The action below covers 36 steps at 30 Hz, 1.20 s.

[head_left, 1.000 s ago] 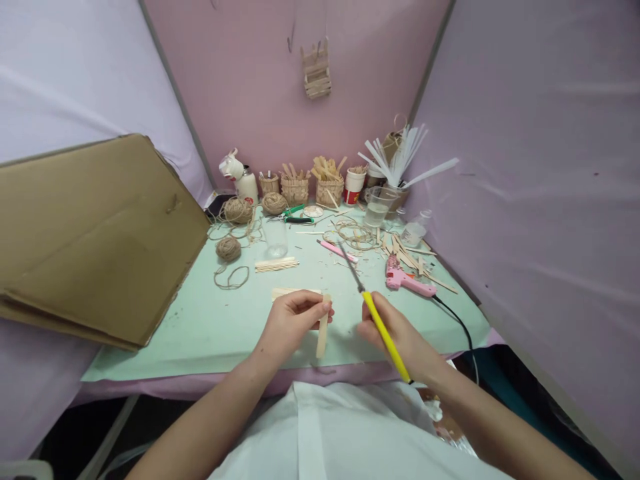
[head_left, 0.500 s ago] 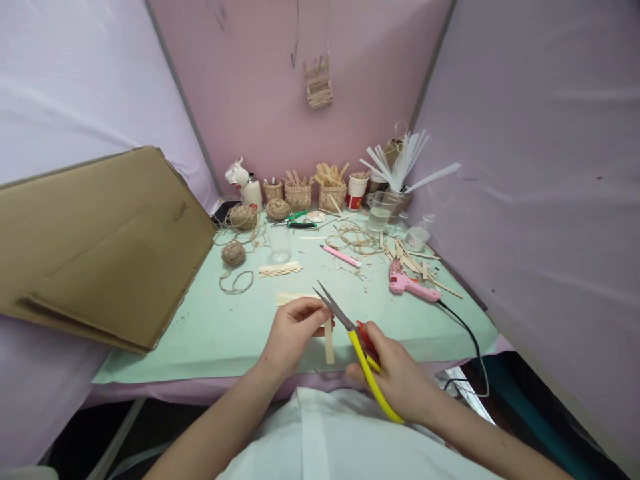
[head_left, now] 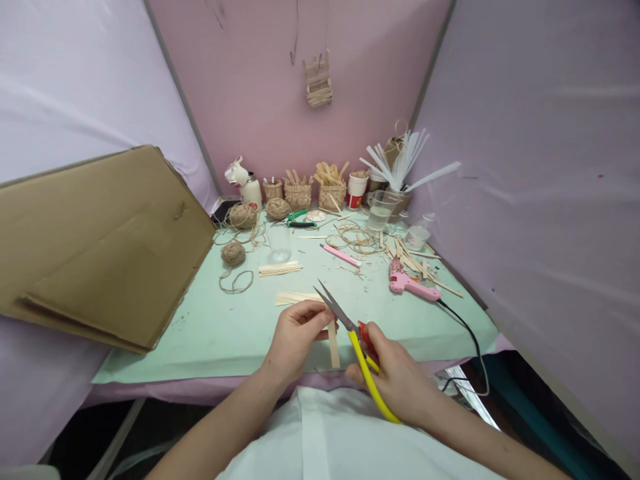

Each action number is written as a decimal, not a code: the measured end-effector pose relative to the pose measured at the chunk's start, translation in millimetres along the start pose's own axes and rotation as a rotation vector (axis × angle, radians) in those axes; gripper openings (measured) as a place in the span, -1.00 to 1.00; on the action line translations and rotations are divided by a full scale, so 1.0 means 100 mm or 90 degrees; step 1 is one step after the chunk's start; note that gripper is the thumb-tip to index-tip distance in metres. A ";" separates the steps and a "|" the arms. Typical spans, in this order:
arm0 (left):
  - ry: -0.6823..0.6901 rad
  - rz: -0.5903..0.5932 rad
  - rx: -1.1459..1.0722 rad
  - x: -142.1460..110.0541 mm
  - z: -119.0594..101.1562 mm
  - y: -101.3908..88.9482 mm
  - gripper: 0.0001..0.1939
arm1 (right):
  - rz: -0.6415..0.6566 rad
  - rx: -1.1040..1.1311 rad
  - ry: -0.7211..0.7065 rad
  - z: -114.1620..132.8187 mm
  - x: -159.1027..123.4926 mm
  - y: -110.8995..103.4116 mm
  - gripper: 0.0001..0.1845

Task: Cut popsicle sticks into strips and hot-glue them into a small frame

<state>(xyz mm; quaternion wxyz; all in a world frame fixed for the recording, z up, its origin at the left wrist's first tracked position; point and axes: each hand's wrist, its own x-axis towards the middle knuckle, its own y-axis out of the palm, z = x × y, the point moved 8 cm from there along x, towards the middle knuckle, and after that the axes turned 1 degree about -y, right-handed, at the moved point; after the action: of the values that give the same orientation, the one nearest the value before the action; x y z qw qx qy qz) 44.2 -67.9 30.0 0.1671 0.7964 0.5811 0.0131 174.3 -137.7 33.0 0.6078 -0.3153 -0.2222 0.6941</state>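
Note:
Near the table's front edge, my left hand (head_left: 300, 333) pinches a flat pale wooden stick (head_left: 333, 345) between thumb and fingers; its lower end hangs down toward me. My right hand (head_left: 395, 373) grips scissors (head_left: 370, 377) with yellow handles and some red near the pivot. Their dark blades stand slightly apart, pointing up and left, close to the left fingertips and the stick's top. Whether the blades touch the stick I cannot tell. Just beyond the left hand lie several flat sticks (head_left: 295, 299), partly covered by it. A neat stack of sticks (head_left: 281, 269) sits farther back.
A pink glue gun (head_left: 413, 287) with a black cord lies at right beside scattered wood pieces (head_left: 410, 260). Twine balls (head_left: 233, 253), a clear cup (head_left: 279, 243), pliers (head_left: 302, 225) and a pink pen-shaped tool (head_left: 341, 255) lie farther back. Large cardboard (head_left: 110, 247) leans at left.
The stick in my left hand has swung slightly, its lower end shifting right. The scissors and both hands have hardly moved.

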 end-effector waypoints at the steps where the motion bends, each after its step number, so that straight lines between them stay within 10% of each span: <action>1: 0.001 0.004 -0.004 0.00 0.00 0.01 -0.80 | 0.001 -0.001 0.001 0.00 0.00 0.00 -0.68; 26: -0.027 0.045 0.006 -0.02 -0.03 0.07 -0.79 | 0.044 0.171 -0.021 0.00 -0.03 -0.03 -0.82; 36: -0.025 0.052 0.080 -0.02 -0.06 0.04 -0.87 | 0.031 0.018 0.003 -0.06 -0.05 -0.12 -0.70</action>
<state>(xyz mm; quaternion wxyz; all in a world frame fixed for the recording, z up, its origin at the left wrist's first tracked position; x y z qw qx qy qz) 46.4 -69.5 37.2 0.1275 0.8284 0.5444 -0.0326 186.8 -140.8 37.7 0.5959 -0.3136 -0.2032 0.7108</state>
